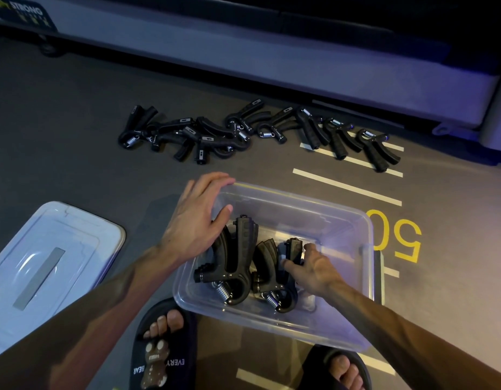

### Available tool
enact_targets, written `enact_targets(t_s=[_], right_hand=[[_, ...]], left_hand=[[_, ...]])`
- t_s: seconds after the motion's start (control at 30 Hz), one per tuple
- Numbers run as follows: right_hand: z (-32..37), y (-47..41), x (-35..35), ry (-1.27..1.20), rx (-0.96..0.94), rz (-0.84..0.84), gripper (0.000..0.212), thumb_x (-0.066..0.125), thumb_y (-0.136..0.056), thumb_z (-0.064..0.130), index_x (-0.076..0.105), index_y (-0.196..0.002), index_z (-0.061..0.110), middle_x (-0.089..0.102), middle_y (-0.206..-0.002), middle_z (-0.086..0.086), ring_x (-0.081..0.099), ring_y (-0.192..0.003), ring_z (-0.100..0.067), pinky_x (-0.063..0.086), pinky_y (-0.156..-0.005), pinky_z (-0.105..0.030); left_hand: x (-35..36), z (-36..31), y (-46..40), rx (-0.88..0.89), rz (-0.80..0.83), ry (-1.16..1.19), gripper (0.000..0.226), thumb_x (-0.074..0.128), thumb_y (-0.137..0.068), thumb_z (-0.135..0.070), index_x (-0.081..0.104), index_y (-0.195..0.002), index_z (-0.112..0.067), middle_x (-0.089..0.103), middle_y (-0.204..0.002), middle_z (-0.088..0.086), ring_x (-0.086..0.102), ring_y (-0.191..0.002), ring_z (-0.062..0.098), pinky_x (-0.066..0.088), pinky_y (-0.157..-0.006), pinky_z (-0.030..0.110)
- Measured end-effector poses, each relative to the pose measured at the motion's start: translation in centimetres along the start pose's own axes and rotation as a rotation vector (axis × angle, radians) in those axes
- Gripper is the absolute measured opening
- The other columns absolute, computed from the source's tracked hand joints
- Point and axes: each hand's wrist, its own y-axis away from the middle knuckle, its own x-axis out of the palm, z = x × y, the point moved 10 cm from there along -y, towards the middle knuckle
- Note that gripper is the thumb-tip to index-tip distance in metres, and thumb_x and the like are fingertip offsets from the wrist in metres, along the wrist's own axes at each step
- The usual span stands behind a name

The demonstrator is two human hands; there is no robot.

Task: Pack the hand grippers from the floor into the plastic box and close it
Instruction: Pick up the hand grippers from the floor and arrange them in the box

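Black stiff sprung plastic hand gripper (292,266) pinched by right hand (314,270) inside clear plastic box (342,220), left hand (197,218) flat on rim; grab handles.

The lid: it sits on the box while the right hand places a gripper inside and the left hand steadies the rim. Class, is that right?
Not quite. In the head view the lid lies on the floor left of the box, which is open. The rest holds: right hand on a gripper, left hand at the rim.

I read "STRONG" on the machine base (24,11), a yellow "50" painted on the floor (395,237) — "EVERY" and "BEAR" on my left slipper (162,358).
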Motion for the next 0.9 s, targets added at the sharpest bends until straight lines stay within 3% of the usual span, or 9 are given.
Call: enact_targets(t_s=[0.1, 0.9], right_hand=[[0.67, -0.06, 0.47, -0.07, 0.006, 0.033, 0.051, 0.065, -0.09, 0.039, 0.046, -0.127, 0.009, 0.063, -0.116, -0.016, 0.065, -0.105, -0.034, 0.057, -0.091, -0.048], [0.61, -0.61, 0.43, -0.096, 0.023, 0.03, 0.044, 0.071, -0.083, 0.028, 0.054, -0.119, 0.01, 0.068, -0.107, -0.016, 0.068, -0.097, -0.033, 0.061, -0.082, -0.048]], left_hand=[[0.05, 0.04, -0.02, 0.001, 0.0, 0.002, 0.049, 0.061, -0.095, -0.024, 0.05, -0.142, -0.025, 0.045, -0.145, -0.011, 0.047, -0.124, 0.017, 0.034, -0.112, 0.032], [0.2, 0.15, 0.04, -0.011, 0.004, 0.002, 0.049, 0.061, -0.096, -0.025, 0.048, -0.143, -0.027, 0.043, -0.146, -0.012, 0.045, -0.123, 0.014, 0.033, -0.112, 0.031]])
